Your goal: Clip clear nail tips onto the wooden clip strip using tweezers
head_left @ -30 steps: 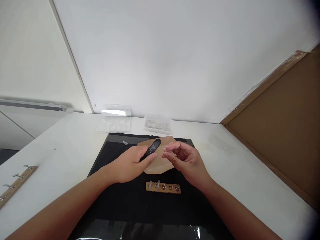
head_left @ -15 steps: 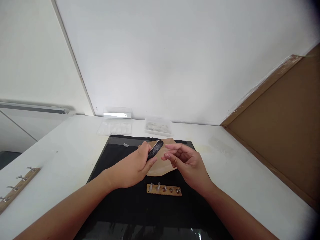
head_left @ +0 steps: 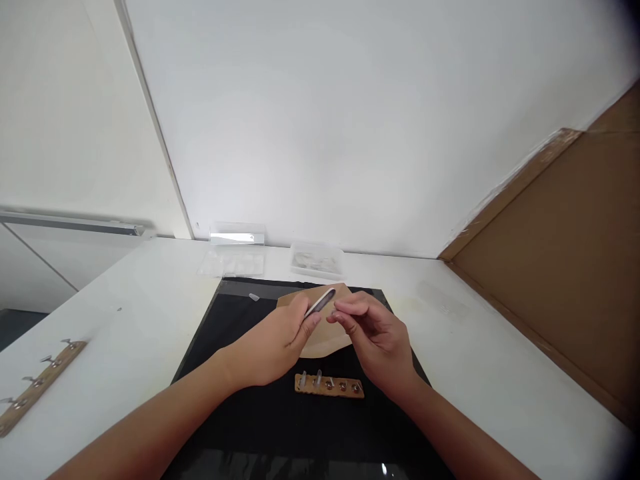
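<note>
Black-and-white file (head_left: pixel 320 303) is clasped in the left hand (head_left: pixel 277 341); towards three o'clock, a tiny piece (head_left: pixel 333 311) is pinched by the right hand (head_left: pixel 379 339).

A dark, pale-edged file (head_left: pixel 321 303) slants upward beside a small, pinched translucent piece (head_left: pixel 333 311).

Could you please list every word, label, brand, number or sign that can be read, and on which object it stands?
None: no text is readable.
The thin dark file with a pale edge, the tan paper sheet and the rectangular clear plastic box behind it show no legible lettering; smaller marks, if any, are unreadable.
</note>
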`<move>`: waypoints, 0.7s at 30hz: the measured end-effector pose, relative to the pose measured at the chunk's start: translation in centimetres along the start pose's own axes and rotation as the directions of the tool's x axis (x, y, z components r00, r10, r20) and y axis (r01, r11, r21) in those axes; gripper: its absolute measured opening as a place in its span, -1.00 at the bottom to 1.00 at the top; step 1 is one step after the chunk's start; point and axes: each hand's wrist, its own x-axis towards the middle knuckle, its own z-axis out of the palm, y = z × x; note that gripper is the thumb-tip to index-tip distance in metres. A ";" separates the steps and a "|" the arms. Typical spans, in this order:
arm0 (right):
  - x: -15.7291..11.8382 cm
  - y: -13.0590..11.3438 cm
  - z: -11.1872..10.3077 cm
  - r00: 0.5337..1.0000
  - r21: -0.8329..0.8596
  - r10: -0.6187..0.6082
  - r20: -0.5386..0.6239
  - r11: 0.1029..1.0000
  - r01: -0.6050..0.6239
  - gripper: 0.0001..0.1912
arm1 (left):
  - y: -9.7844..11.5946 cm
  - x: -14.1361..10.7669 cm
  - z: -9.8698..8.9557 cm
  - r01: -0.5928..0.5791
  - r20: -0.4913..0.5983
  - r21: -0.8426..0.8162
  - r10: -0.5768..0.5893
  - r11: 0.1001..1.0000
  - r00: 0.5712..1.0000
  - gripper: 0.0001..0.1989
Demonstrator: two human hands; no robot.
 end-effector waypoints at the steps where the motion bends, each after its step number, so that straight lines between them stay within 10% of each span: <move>1: 0.0 0.0 0.0 1.000 -0.026 -0.026 -0.006 0.999 0.025 -0.88 | 0.0 0.1 0.0 -0.023 -0.007 -0.005 0.023 1.000 1.000 -0.62; 9: 0.3 -0.4 0.2 0.978 -0.441 -0.206 -0.019 0.880 0.177 -0.90 | 0.8 0.6 0.6 -0.084 -0.023 -0.026 0.084 0.996 0.996 -0.58; 21: 0.4 -0.1 0.4 0.951 -0.496 -0.309 -0.002 0.826 0.268 -0.83 | 0.2 0.5 1.7 -0.188 -0.148 0.019 0.189 0.982 0.971 -0.63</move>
